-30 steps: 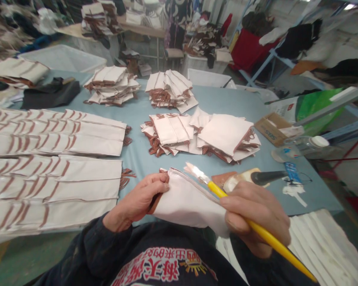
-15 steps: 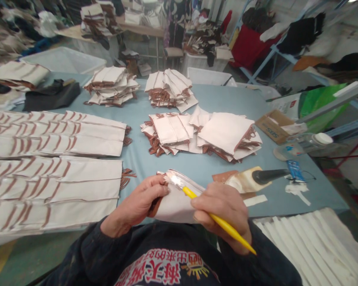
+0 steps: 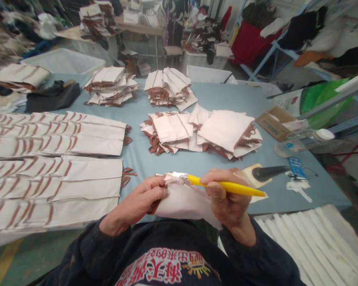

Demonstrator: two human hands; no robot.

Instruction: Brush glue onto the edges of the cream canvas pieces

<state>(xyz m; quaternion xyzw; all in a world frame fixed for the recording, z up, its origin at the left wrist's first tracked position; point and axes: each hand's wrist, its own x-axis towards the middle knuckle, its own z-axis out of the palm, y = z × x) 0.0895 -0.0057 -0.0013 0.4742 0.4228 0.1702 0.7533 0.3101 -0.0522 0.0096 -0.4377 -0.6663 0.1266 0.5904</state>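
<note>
Blue bench (image 3: pixel 223 95); lower centre, left grip (image 3: pixel 141 198) pinches cloth (image 3: pixel 181 202), right grip (image 3: pixel 231 208) clasps brush (image 3: pixel 196 180). Cloth seems light, floppy: hold edges.

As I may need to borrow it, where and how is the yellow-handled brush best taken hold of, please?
Probably the yellow handle's free end, from the person's right: it juts past the right hand, while the bristles touch fabric.

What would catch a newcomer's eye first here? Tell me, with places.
The yellow-handled brush in the right hand, its bristles at the upper edge of the pale cloth piece that the left hand holds. Then the overlapping rows of brown-trimmed cream pieces along the left side of the blue-grey table.
</note>
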